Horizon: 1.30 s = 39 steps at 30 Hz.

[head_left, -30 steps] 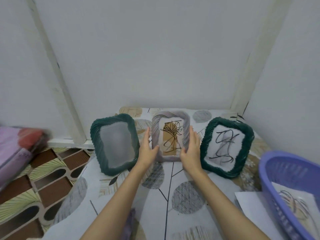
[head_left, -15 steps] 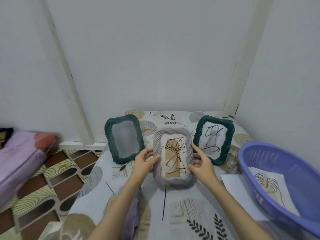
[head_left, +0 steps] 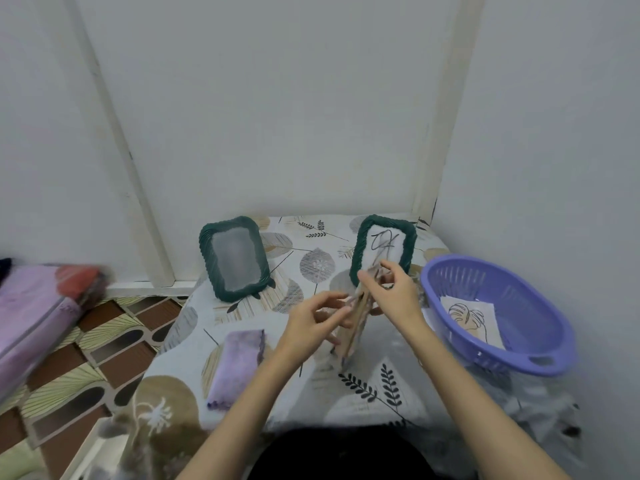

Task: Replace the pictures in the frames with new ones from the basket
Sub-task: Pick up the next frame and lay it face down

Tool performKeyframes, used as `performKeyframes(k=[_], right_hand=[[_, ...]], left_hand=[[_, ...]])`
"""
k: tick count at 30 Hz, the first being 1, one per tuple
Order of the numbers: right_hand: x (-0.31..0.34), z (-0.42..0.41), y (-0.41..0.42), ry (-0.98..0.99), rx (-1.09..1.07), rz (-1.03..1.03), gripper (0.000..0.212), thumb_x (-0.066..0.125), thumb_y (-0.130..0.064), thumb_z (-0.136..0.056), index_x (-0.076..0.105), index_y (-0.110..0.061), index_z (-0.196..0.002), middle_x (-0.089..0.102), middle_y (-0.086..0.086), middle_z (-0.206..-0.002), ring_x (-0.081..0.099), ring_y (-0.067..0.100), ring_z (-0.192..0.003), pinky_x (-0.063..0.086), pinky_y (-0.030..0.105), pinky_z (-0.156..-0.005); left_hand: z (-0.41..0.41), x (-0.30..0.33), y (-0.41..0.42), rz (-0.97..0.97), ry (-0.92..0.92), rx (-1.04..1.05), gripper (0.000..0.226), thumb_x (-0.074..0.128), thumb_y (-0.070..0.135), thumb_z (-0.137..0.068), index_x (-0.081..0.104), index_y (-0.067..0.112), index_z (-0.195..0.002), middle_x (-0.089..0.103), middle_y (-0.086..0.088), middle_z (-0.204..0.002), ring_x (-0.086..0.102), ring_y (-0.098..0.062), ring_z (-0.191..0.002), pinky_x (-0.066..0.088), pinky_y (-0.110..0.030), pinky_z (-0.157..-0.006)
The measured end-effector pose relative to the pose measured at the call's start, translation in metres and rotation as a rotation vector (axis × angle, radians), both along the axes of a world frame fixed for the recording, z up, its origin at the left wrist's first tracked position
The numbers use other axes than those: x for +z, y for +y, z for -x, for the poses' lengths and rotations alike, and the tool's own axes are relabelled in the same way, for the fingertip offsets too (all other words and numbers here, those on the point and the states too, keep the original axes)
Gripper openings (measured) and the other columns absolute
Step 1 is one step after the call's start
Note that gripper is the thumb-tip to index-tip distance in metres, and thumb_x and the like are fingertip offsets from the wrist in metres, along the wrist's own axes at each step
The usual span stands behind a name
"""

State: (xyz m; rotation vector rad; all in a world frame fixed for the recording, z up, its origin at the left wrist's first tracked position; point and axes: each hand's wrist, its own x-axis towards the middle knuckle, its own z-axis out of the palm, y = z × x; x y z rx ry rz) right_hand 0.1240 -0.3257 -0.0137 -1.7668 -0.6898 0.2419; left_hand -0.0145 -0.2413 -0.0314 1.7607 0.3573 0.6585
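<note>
Where two plain white walls meet in a corner, a tabletop covered by a cloth printed with grey, tan and black leaves is seen, with brown and green patterned floor tiles at nine o'clock and a blurred pink and red bundle beyond them. At the middle of the tabletop a grey frame is held edge-on and tilted, its lower corner near the cloth; it is blurred, so its face cannot be made out. It is pinched near its middle by the curled fingers of the left hand, while its upper end is gripped by the right hand. At eleven o'clock a dark green frame with a blank greyish pane is stood upright, and at one o'clock a second green frame bearing a black scribble is stood behind the right hand. At three o'clock a purple basket is set, with a leaf line drawing lying inside it. A folded lilac cloth is laid at eight o'clock. No brand, label or legible writing can be made out.
</note>
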Motion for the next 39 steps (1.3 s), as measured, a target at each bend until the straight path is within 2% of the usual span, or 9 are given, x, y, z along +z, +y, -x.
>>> performKeyframes(k=[4, 8, 10, 12, 16, 19, 24, 32, 39], right_hand=[[-0.008, -0.015, -0.026, 0.013, 0.014, -0.019, 0.04, 0.053, -0.007, -0.089, 0.051, -0.013, -0.129, 0.06, 0.022, -0.113, 0.058, 0.036, -0.101, 0.051, 0.045, -0.084], [-0.027, -0.027, -0.035, 0.112, 0.108, -0.025, 0.038, 0.055, -0.006, -0.089, 0.055, -0.024, -0.122, 0.05, 0.006, -0.135, 0.045, 0.024, -0.126, 0.043, 0.041, -0.101], [-0.035, -0.028, -0.034, 0.212, 0.188, -0.046, 0.038, 0.055, -0.006, -0.089, 0.058, -0.033, -0.116, 0.057, 0.004, -0.126, 0.056, 0.011, -0.106, 0.054, 0.033, -0.083], [-0.04, -0.027, -0.031, 0.303, 0.239, -0.028, 0.039, 0.054, -0.006, -0.09, 0.058, -0.032, -0.118, 0.061, 0.002, -0.108, 0.053, -0.003, -0.077, 0.048, 0.018, -0.059], [-0.05, -0.027, -0.022, 0.396, 0.286, -0.003, 0.035, 0.054, -0.008, -0.091, 0.061, -0.034, -0.114, 0.064, 0.0, -0.086, 0.053, 0.009, -0.066, 0.046, 0.026, -0.06], [-0.053, -0.028, -0.016, 0.418, 0.285, -0.043, 0.033, 0.054, -0.005, -0.09, 0.06, -0.026, -0.114, 0.067, -0.003, -0.077, 0.061, 0.004, -0.057, 0.048, 0.019, -0.048], [-0.058, -0.03, -0.006, 0.354, 0.259, -0.035, 0.028, 0.057, -0.007, -0.088, 0.06, -0.021, -0.112, 0.066, -0.001, -0.091, 0.063, 0.013, -0.084, 0.054, 0.022, -0.068], [-0.067, -0.032, 0.011, 0.261, 0.188, -0.035, 0.021, 0.06, -0.008, -0.086, 0.061, -0.016, -0.106, 0.065, 0.001, -0.084, 0.058, 0.005, -0.07, 0.041, 0.005, -0.047], [-0.078, -0.038, 0.024, 0.218, 0.148, -0.03, 0.015, 0.062, -0.009, -0.083, 0.067, -0.019, -0.093, 0.069, 0.006, -0.094, 0.062, 0.015, -0.082, 0.051, 0.032, -0.08]], left_hand=[[0.003, 0.009, 0.008, 0.1, -0.099, 0.096, 0.013, 0.055, 0.011, -0.09, 0.064, 0.012, -0.099, 0.067, -0.003, -0.079, 0.064, -0.016, -0.06, 0.046, -0.022, -0.039], [-0.006, -0.008, 0.027, 0.002, 0.001, 0.269, 0.016, 0.055, 0.009, -0.089, 0.063, 0.017, -0.1, 0.066, -0.001, -0.094, 0.059, -0.013, -0.079, 0.047, -0.019, -0.063], [-0.011, -0.021, 0.034, 0.001, 0.059, 0.306, 0.024, 0.054, 0.009, -0.09, 0.061, 0.016, -0.111, 0.062, -0.003, -0.109, 0.056, -0.015, -0.09, 0.045, -0.023, -0.076], [-0.013, -0.029, 0.037, 0.055, 0.119, 0.277, 0.034, 0.053, 0.013, -0.091, 0.053, 0.015, -0.125, 0.055, -0.003, -0.117, 0.053, -0.015, -0.099, 0.043, -0.028, -0.084], [-0.015, -0.041, 0.039, 0.088, 0.138, 0.2, 0.044, 0.053, 0.016, -0.092, 0.044, 0.021, -0.134, 0.051, 0.006, -0.122, 0.045, -0.008, -0.113, 0.04, -0.027, -0.091], [-0.018, -0.048, 0.042, 0.048, 0.105, 0.222, 0.044, 0.055, 0.013, -0.09, 0.047, 0.02, -0.133, 0.051, 0.008, -0.129, 0.046, -0.008, -0.115, 0.04, -0.009, -0.08], [-0.02, -0.052, 0.05, -0.063, 0.103, 0.258, 0.041, 0.055, 0.011, -0.09, 0.05, 0.02, -0.13, 0.049, 0.015, -0.124, 0.044, -0.003, -0.118, 0.04, 0.0, -0.078], [-0.026, -0.059, 0.057, -0.203, 0.139, 0.357, 0.024, 0.06, 0.016, -0.088, 0.064, 0.015, -0.111, 0.064, 0.005, -0.1, 0.056, -0.009, -0.09, 0.049, -0.021, -0.078], [-0.04, -0.061, 0.06, -0.155, 0.157, 0.48, 0.003, 0.062, 0.019, -0.086, 0.064, 0.021, -0.087, 0.058, 0.016, -0.078, 0.052, 0.007, -0.074, 0.036, 0.004, -0.062]])
